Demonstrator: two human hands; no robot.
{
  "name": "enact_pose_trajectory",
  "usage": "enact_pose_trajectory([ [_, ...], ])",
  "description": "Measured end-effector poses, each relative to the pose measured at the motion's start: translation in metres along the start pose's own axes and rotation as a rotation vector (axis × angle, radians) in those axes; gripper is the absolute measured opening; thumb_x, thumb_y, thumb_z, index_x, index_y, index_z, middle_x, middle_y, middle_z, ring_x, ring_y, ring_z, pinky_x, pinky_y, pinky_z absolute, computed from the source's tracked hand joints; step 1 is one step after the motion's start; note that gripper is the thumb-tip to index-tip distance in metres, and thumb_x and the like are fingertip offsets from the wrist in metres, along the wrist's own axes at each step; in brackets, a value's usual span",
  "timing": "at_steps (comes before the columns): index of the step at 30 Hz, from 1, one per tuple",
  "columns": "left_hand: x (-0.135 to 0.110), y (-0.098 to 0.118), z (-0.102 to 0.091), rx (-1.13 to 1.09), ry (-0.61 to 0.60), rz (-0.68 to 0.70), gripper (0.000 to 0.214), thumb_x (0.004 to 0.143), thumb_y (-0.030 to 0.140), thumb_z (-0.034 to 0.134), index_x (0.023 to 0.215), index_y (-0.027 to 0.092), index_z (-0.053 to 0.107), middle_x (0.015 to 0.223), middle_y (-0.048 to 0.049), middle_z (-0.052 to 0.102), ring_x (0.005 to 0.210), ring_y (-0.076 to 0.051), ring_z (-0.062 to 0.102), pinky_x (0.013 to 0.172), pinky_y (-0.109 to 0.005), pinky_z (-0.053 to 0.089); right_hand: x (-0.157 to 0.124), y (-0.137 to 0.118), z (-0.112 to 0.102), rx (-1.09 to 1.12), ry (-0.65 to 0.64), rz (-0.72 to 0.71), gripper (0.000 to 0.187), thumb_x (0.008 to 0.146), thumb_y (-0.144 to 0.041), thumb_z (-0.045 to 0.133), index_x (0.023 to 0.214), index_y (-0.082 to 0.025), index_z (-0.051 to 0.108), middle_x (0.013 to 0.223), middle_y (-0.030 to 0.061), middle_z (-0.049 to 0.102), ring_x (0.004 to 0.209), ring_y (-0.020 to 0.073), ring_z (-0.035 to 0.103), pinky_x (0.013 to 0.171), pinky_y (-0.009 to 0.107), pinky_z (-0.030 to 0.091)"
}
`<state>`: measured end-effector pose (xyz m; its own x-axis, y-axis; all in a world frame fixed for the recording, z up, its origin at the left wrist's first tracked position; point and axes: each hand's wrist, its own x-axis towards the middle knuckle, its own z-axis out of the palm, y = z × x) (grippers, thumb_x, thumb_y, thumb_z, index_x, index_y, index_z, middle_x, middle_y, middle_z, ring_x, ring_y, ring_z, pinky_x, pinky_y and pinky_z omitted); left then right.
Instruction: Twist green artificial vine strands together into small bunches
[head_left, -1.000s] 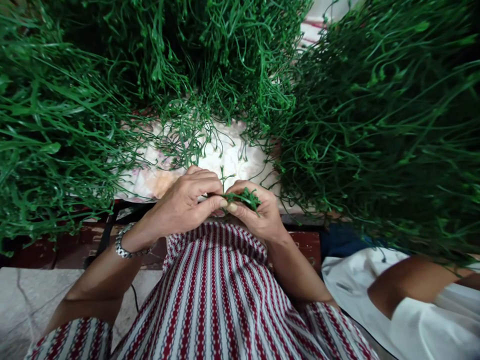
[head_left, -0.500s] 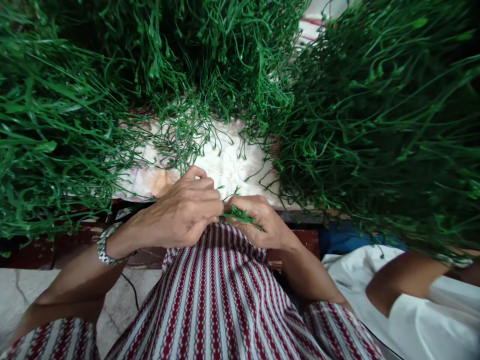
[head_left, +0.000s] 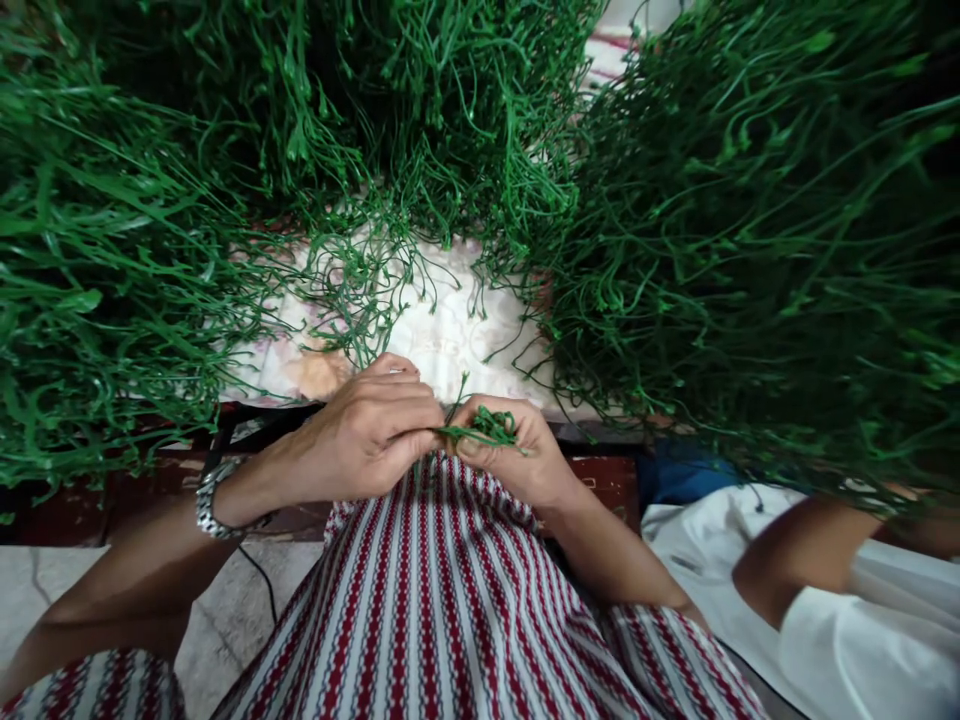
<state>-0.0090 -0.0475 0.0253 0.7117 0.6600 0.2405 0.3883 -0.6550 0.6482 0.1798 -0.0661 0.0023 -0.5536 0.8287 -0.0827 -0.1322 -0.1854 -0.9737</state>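
Close in front of my lap, my left hand (head_left: 379, 425) is closed in a pinch on the end of a thin green stem (head_left: 463, 385) with a small bud at its tip. My right hand (head_left: 529, 470) meets it at the fingertips. Curled inside its thumb and fingers is a small bunch of short green budded stems (head_left: 491, 427). The lower ends of the held stems are hidden by my fingers. Just beyond both hands, loose budded stems (head_left: 360, 290) lie over a pale flowered cloth (head_left: 450, 340).
Large heaps of long green stems rise at the left (head_left: 97, 250), the back (head_left: 420, 90) and the right (head_left: 735, 230). A dark red table edge (head_left: 607, 490) runs before my lap. At the right sits another person in a white shirt (head_left: 847, 640), arm bent.
My left hand has turned slightly and lowered its knuckles. My right hand's fingers have opened up a little, so more of the green bunch shows in them.
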Motion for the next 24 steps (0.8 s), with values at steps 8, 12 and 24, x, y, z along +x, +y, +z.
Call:
enact_pose_trajectory([
  [8,-0.008,-0.003,0.005,0.4,0.047,0.122,0.021,0.071,0.0,0.044,0.067,0.017,0.055,0.069,-0.0005,0.056,0.076,-0.016,0.051,0.097,-0.046,0.033,-0.002,0.004,-0.012,-0.047,-0.241,0.178,0.036,0.087,-0.036,0.05,0.061,-0.015,0.038,0.055,-0.0059,0.032,0.05,0.004,0.025,0.045,0.018,0.021],
  [12,-0.008,-0.007,0.006,0.318,0.026,0.104,0.02,0.072,0.0,0.042,0.065,0.017,0.051,0.065,-0.0009,0.052,0.068,-0.014,0.046,0.084,-0.035,0.04,-0.001,-0.003,-0.015,-0.28,-0.203,0.067,0.029,0.089,-0.03,0.047,0.065,-0.015,0.038,0.062,-0.0047,0.032,0.056,0.0051,0.028,0.05,0.017,0.025],
  [24,-0.023,0.027,-0.009,0.303,-0.314,0.258,0.018,0.077,0.002,0.042,0.07,0.019,0.046,0.067,0.001,0.049,0.062,-0.014,0.042,0.087,-0.037,0.034,-0.022,-0.023,-0.011,-0.621,-0.558,0.031,0.027,0.088,-0.02,0.042,0.063,-0.017,0.031,0.054,-0.0067,0.028,0.048,0.0043,0.027,0.049,0.021,0.021],
])
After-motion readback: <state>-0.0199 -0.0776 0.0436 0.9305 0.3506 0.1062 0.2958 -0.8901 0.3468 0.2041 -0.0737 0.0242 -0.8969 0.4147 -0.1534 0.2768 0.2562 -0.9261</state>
